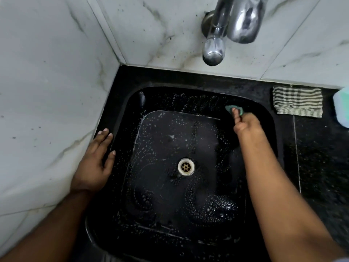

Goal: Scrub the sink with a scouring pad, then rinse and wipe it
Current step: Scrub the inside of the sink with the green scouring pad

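Scrubbing stage, well under way. The right hand (245, 125) is gripping a green scouring pad (233, 109), fingers curled round it with the thumb lying on top, and is pressing it against the far wall of the black sink (120, 186), up near the back right corner. Only the front edge of the pad is showing; the rest is lying under the fingers.

The left hand (94, 163) is resting flat on the sink's left rim beside the marble wall (47, 91), fingers straight and spread, holding nothing. It appears to be bracing the person while the other arm is working.

Suds are lying in swirls over the sink floor, thickest toward the near right corner, and are beading along the back wall. The drain (186, 166) is sitting open in the middle of the floor with foam around it. That spread suggests the floor and a good part of the walls are already lathered; the back right corner is the patch being worked now.

The tap (214, 48) is hanging above the back edge, and no water is running from it. A striped cloth (297, 102) is lying folded on the black counter (321, 167) to the right of the sink, dry-looking and apart from both hands. A pale sponge (341, 108) is sitting just beyond it at the frame edge.

Judging by this, rinsing and wiping are both not yet begun.
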Demonstrator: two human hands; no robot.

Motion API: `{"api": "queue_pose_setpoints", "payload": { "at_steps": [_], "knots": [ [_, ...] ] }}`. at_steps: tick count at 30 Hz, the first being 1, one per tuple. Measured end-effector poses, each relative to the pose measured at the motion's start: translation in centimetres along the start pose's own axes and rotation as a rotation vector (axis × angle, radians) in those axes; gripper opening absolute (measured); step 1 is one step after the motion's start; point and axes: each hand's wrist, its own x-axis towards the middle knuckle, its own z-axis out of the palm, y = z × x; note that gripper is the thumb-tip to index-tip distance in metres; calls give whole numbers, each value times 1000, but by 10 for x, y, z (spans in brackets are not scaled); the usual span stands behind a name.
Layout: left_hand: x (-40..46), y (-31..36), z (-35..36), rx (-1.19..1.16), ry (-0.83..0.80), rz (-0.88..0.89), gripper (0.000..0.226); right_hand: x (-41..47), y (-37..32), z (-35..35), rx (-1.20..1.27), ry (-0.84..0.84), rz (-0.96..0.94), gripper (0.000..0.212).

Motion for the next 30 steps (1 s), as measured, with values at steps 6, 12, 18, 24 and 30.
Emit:
{"api": "queue_pose_setpoints", "payload": {
  "at_steps": [6, 12, 18, 24, 30],
  "knots": [
    [1, 3, 0, 5, 10, 5, 55, -3, -21, 7, -18, -12, 8, 19],
    [0, 5, -2, 10, 11, -14, 51, 8, -4, 6, -167, 149, 120, 34],
    [-2, 7, -2, 15, 25, -37, 50, -29, -1, -12, -171, 0, -7, 19],
    [2, 5, 1, 65, 5, -30, 50, -58, -13, -46, -468, -143, -117, 19],
    [-19, 74, 28, 95, -146, 38, 63, -81, -47, -71, -650, -274, -127, 18]
  ]
}}
